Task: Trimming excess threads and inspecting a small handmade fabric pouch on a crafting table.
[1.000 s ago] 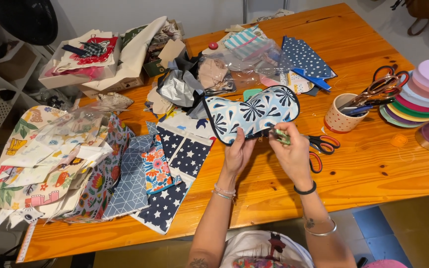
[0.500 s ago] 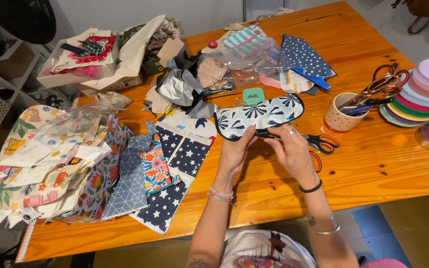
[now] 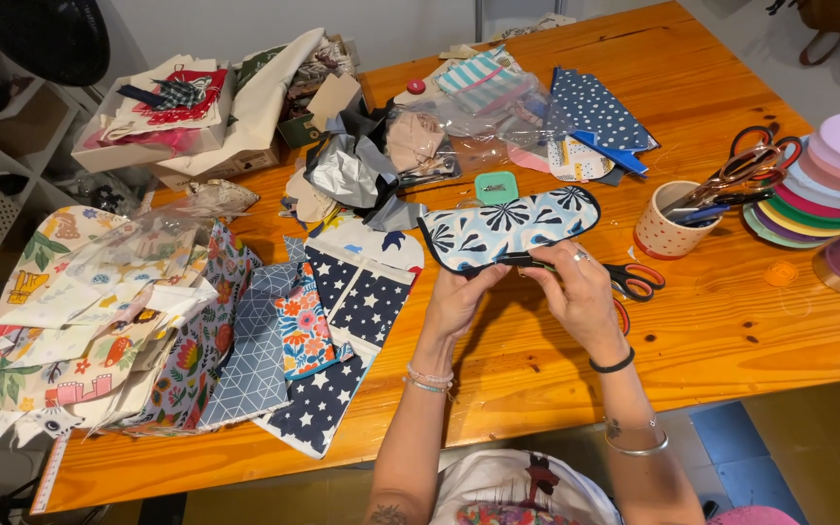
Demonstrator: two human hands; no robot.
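A long oval fabric piece (image 3: 507, 228), dark with white and light-blue leaf prints, is held up over the wooden table (image 3: 712, 331). My left hand (image 3: 459, 297) pinches its lower edge near the left end. My right hand (image 3: 580, 292) grips the lower edge near the middle, fingers curled over the dark border. A small teal box (image 3: 495, 187) lies just behind the piece. Orange-handled scissors (image 3: 634, 280) rest on the table right beside my right hand.
Star-print and floral fabric pieces (image 3: 332, 321) are spread to the left, beside a heap of patterned cloth (image 3: 99, 311). A dotted cup (image 3: 671, 228) holds scissors. Stacked ribbon spools (image 3: 828, 180) stand at the right. Boxes and bags (image 3: 196, 117) crowd the far side.
The fabric piece has been lowered and tipped flatter, and both hands have shifted slightly along its lower edge. The small teal box behind it has come into view.
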